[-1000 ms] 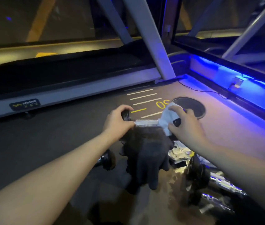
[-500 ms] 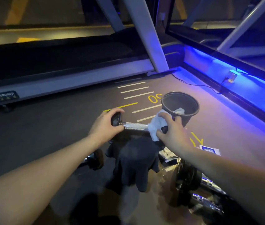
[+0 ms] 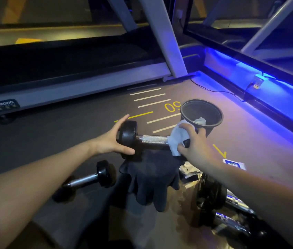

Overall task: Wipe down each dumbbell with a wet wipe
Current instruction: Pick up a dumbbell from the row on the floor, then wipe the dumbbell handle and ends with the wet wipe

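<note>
Right now the left hand (image 3: 112,139) cups the left head of a small dumbbell (image 3: 152,139), its fingers (image 3: 122,120) straight and spread, the thumb reaching under the black head and the forefinger stretched along its far side; the palm presses against the end face rather than wrapping it. The dumbbell lies level, held up over a dark glove (image 3: 152,178) that hangs below it, and its knurled metal bar runs to the right into a white wet wipe (image 3: 178,139). The right hand (image 3: 197,146) holds that wipe bunched round the right end of the bar, fingers curled over the cloth and pinching it against the metal; the right head is mostly hidden behind the wipe and hand, so how much of it is covered is hard to tell.

Just beyond the right hand stands a black bucket (image 3: 212,106) on the floor (image 3: 70,133), with a crumpled used wipe (image 3: 200,120) inside it. Near and left, a second dumbbell (image 3: 88,179) lies on the floor, apart from the one in hand. At near right are larger dumbbells (image 3: 219,200) with shiny bars, close together. A white-and-blue wipe packet (image 3: 234,164) lies just right of the right forearm. Far across the floor is a treadmill (image 3: 73,87).
</note>
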`<state>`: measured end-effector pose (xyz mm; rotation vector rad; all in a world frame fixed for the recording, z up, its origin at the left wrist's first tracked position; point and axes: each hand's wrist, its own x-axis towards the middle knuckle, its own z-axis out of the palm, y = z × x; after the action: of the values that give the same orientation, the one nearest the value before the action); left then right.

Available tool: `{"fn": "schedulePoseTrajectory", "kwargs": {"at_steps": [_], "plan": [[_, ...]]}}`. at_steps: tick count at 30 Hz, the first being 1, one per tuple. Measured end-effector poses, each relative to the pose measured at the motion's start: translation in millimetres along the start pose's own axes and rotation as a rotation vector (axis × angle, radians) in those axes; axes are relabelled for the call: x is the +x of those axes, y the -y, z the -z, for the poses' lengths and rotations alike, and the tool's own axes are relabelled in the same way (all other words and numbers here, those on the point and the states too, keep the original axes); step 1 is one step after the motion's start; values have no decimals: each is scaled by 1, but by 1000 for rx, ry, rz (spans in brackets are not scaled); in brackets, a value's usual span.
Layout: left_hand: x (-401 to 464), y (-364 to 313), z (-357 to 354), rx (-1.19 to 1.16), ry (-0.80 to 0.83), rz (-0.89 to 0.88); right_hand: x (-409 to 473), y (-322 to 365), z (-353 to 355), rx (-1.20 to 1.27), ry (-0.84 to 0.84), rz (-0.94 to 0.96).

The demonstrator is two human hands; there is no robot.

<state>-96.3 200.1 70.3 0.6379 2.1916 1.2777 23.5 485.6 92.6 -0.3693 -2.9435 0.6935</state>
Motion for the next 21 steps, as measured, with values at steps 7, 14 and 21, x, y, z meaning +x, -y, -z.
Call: {"fn": "schedulePoseTrajectory", "kwargs": {"at_steps": [7,14,21], "plan": [[10,12,-9,-207,24,51,10,-5,-7,70,-12,-3],[13,22,-15,-266,-43,-27,11,-9,-11,137,-40,-17],[7,8,-13,-249,-120,-46,8,-13,-11,224,-67,-11]]}}
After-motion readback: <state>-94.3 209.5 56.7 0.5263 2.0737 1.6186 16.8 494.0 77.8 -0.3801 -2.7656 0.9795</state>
